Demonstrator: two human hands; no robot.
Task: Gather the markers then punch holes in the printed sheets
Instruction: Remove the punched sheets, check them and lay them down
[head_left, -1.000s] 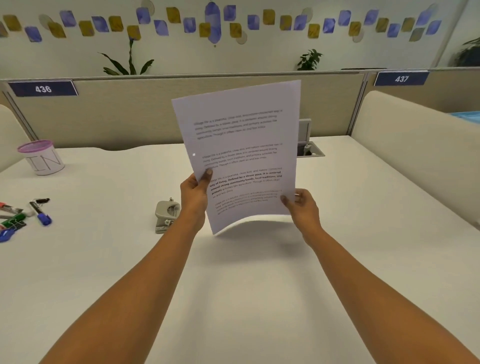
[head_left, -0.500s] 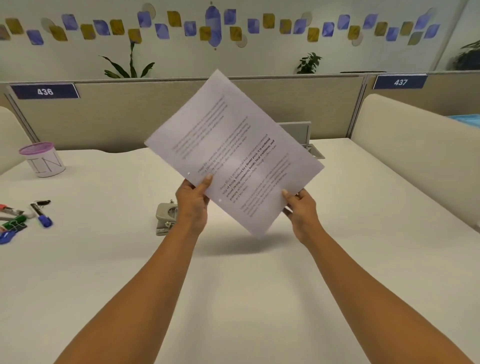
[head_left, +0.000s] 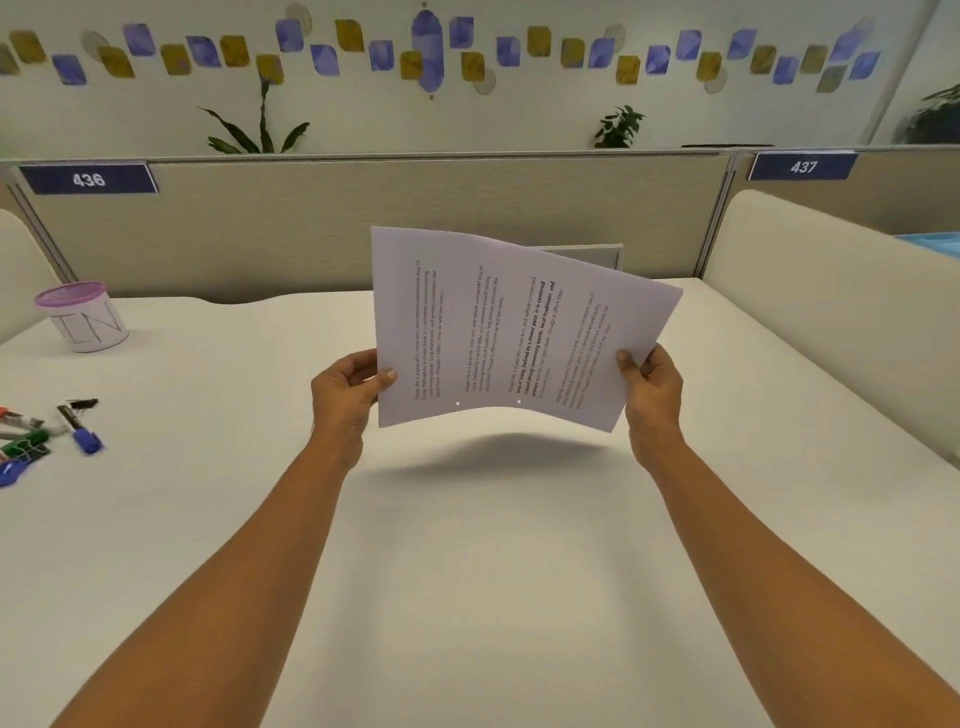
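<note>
Both grips on printed sheets' side edges

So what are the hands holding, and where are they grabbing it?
The printed sheet, turned sideways above the desk. The left hand pinches its left edge low down and the right hand pinches its lower right edge.

Left hand, right hand hold printed sheet sideways above table.
</note>
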